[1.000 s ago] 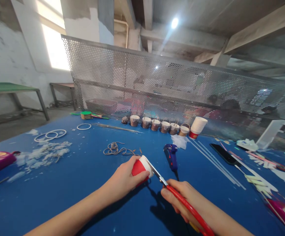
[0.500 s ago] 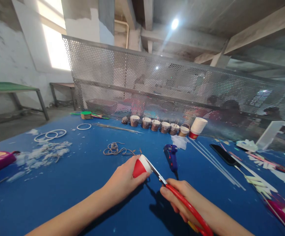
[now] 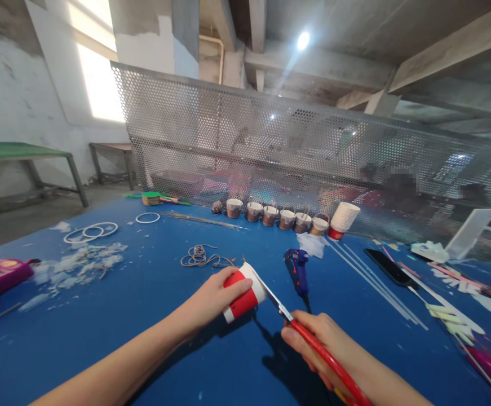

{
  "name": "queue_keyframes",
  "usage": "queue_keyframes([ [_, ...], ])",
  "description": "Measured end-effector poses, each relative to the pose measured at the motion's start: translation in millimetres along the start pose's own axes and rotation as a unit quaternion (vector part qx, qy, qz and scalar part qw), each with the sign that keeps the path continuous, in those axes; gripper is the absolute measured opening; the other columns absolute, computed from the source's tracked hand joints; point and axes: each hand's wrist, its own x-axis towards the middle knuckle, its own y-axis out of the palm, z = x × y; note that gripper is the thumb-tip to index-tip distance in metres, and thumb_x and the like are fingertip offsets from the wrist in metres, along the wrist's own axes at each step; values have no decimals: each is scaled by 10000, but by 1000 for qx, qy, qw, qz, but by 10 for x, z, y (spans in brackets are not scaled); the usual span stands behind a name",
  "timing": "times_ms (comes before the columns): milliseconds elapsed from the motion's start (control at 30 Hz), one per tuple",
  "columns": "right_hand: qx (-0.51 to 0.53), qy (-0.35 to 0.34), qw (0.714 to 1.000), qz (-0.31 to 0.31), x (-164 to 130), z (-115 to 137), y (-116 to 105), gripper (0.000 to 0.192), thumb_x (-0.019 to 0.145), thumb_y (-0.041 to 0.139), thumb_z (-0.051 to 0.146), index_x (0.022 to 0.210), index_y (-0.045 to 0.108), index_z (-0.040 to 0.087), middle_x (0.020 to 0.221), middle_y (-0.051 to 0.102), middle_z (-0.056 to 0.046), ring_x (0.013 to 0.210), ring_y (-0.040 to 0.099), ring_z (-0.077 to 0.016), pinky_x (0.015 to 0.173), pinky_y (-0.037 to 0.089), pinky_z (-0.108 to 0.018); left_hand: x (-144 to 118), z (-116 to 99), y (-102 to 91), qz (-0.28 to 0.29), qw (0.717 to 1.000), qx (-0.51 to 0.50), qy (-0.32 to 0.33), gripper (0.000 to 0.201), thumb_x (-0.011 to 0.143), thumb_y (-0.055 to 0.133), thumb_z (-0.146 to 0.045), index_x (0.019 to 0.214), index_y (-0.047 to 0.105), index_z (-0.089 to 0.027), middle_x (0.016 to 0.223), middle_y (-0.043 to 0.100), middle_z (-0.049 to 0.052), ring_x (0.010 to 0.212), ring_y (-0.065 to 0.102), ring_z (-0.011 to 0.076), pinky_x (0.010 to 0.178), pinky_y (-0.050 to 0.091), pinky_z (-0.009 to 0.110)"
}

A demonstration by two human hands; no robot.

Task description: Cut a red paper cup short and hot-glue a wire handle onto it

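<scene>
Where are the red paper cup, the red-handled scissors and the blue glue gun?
red paper cup [image 3: 242, 293], head view, red side wall
red-handled scissors [image 3: 318, 353], head view, red handle
blue glue gun [image 3: 298, 269], head view, body

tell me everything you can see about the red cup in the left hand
The red cup looks like a small paper cup, red-walled with a white band at each end. It lies on its side above the blue table, rim pointing right. The left hand grips its body. The scissors, red-handled and held in the right hand, have their blades at its rim.

No legible text, label or number anywhere.
</scene>
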Motion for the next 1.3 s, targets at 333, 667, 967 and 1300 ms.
queue_keyframes([
  [333, -42, -21, 999, -8, 18, 43, -29, 336, 942, 452, 446, 709, 394, 212, 549, 423, 69, 413, 381, -53, 407, 262, -176, -32, -35, 34, -8, 994, 104, 27, 542, 774, 513, -524, 1137, 600, -131, 993, 701, 83, 881, 623, 249, 793, 470, 330],
  [667, -3, -2, 1000, 14, 2, 1, -26, 345, 944, 451, 476, 732, 425, 205, 583, 471, 59, 429, 414, -50, 403, 272, -164, -56, 0, 89, -5, 988, 149, 31, 587, 776, 529, -507, 1226, 539, -131, 970, 706, 113, 798, 652, 258, 695, 487, 331],
  [967, 10, 12, 1000, 2, 54, 14, 4, 370, 931, 484, 491, 706, 409, 207, 556, 453, 70, 407, 397, -44, 395, 266, -166, -58, 10, 100, -33, 976, 203, 66, 541, 779, 529, -482, 1195, 568, -138, 1011, 714, 134, 837, 662, 287, 737, 479, 357],
  [1300, 27, 8, 1000, 12, 38, -34, -4, 363, 943, 448, 503, 747, 442, 197, 613, 499, 56, 442, 424, -46, 408, 296, -153, -72, 19, 127, -30, 969, 233, 78, 515, 793, 538, -469, 1217, 559, -178, 1137, 688, 126, 1007, 647, 320, 864, 468, 391],
])
